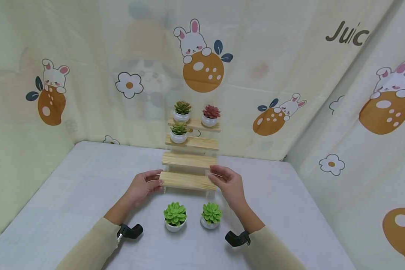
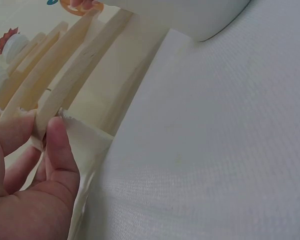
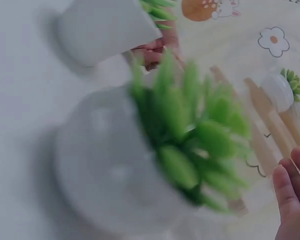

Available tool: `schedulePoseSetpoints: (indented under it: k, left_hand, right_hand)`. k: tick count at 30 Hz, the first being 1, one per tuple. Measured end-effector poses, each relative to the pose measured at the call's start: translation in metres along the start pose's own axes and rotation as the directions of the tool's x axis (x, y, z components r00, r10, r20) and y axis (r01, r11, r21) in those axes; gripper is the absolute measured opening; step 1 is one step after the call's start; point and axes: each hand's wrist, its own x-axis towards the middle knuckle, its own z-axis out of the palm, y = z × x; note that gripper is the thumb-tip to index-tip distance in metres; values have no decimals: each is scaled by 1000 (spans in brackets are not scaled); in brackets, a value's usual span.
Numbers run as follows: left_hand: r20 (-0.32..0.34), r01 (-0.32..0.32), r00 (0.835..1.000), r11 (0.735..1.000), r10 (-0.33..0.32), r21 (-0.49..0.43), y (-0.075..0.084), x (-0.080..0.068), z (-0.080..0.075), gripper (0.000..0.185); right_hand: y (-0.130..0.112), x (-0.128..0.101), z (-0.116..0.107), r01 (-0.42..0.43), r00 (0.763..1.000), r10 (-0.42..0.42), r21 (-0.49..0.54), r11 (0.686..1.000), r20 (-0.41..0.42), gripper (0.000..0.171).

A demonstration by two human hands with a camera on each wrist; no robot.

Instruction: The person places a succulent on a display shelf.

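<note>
pale wood forms a stepped plant stand (image 1: 190, 157) of four slats, standing at the middle back of the white bench (image 1: 71, 195), close to the cartoon curtain (image 1: 290, 67); the left hand (image 1: 145, 186) pinches the left end of the lowest slat (image 1: 187, 181), thumb and fingers curled round its edge, as the left wrist view shows plainly; the right hand (image 1: 227, 182) is at the slat's right end, fingers bent over the corner, though whether it grips or merely touches i cannot tell; three small potted succulents sit on the upper steps, a red one (image 1: 210, 115) top right, a brownish-green one (image 1: 182, 111) top left, a green one (image 1: 179, 132) on the step below; two bright green succulents in white pots (image 1: 175, 216) (image 1: 211, 215) stand on the bench just in front of the stand, between the forearms, near but apart from each other; open bench lies to both sides, wider at left, with curtain closing the back and right edges.
</note>
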Motion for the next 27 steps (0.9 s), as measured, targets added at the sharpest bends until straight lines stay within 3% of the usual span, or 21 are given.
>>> schedulePoseSetpoints:
  k: [11, 22, 27]
  left_hand:
    - [-3, 4, 1000, 1000, -4, 6, 2, -3, 1, 51]
    - [-1, 9, 1000, 1000, -9, 10, 3, -3, 2, 51]
    - [-1, 5, 1000, 1000, -5, 10, 3, -3, 2, 51]
  right_hand:
    - [17, -41, -15, -81, 996, 81, -16, 997, 24, 42]
    - [26, -74, -22, -131, 986, 130, 3, 991, 102, 52]
    - [30, -86, -25, -152, 976, 149, 5, 988, 158, 65]
